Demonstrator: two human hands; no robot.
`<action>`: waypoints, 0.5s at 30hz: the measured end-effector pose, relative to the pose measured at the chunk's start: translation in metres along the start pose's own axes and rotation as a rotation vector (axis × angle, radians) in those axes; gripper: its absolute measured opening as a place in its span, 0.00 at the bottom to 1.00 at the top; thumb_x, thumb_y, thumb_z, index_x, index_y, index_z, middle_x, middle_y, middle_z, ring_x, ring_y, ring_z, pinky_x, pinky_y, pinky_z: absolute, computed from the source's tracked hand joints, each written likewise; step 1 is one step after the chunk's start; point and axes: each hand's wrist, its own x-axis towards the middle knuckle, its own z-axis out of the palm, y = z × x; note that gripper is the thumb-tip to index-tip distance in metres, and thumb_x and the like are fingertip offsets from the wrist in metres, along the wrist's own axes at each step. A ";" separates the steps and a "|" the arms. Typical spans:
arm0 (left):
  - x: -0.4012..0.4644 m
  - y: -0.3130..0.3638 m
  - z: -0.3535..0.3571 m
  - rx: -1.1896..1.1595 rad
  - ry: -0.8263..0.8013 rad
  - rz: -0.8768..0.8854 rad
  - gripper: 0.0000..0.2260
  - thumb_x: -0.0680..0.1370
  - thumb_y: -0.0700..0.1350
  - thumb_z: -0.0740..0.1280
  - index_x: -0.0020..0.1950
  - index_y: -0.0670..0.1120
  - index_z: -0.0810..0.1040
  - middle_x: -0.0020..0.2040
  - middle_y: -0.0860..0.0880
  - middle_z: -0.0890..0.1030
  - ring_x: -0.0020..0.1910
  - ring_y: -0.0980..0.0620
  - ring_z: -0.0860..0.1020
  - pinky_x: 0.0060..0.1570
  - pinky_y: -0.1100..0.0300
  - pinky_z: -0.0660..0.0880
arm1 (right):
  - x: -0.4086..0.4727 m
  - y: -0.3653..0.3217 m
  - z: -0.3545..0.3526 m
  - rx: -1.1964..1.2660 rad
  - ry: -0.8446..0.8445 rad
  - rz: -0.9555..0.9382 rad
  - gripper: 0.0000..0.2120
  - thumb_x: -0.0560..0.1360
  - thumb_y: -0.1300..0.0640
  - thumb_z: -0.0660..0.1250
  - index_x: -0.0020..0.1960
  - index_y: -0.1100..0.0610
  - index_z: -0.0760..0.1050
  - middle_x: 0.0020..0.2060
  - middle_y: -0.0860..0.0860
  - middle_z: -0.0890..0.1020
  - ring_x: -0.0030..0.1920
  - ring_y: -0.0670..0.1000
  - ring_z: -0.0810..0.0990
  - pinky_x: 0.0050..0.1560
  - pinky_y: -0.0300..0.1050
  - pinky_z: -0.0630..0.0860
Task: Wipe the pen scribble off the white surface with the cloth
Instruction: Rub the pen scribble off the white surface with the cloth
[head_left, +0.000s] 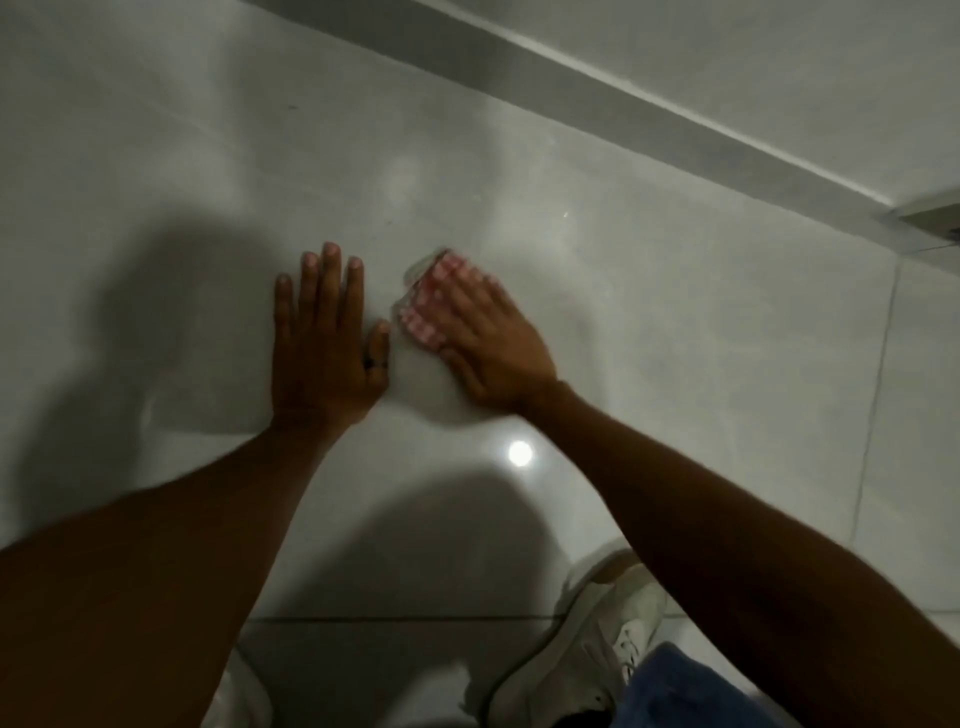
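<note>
The white surface (649, 322) is a glossy tiled floor. My right hand (493, 348) presses flat on a red-and-white checked cloth (428, 301), which sticks out past my fingers toward the upper left; both are blurred by motion. My left hand (324, 343) lies flat on the floor just left of the cloth, fingers together, a dark ring on the thumb, holding nothing. No pen scribble is clearly visible; a faint dark speck (292, 107) sits far up the floor.
A skirting strip and wall (623, 104) run diagonally across the top right. My white shoe (587, 654) and blue trouser leg (691, 691) sit at the bottom right. A lamp's bright reflection (520, 453) shines below my right wrist. Tile joints cross the bottom and right.
</note>
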 end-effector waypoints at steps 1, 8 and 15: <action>0.000 0.000 -0.001 -0.005 -0.002 -0.003 0.32 0.86 0.55 0.57 0.87 0.41 0.59 0.88 0.37 0.58 0.87 0.35 0.56 0.86 0.35 0.52 | 0.016 0.010 -0.005 0.006 0.036 0.146 0.28 0.87 0.49 0.54 0.86 0.51 0.60 0.86 0.57 0.60 0.87 0.61 0.54 0.87 0.61 0.51; 0.003 0.004 -0.003 0.029 -0.047 -0.009 0.32 0.87 0.56 0.55 0.88 0.41 0.58 0.88 0.37 0.58 0.87 0.36 0.56 0.86 0.36 0.51 | 0.119 -0.019 -0.020 0.115 0.137 0.756 0.30 0.88 0.46 0.47 0.88 0.51 0.48 0.88 0.56 0.48 0.88 0.59 0.43 0.88 0.59 0.40; 0.001 0.003 -0.003 0.038 -0.017 0.011 0.31 0.87 0.54 0.55 0.87 0.39 0.60 0.87 0.36 0.60 0.87 0.34 0.57 0.86 0.35 0.53 | 0.055 -0.048 0.000 0.066 0.063 0.242 0.29 0.87 0.47 0.53 0.86 0.52 0.57 0.87 0.57 0.57 0.88 0.59 0.52 0.88 0.60 0.50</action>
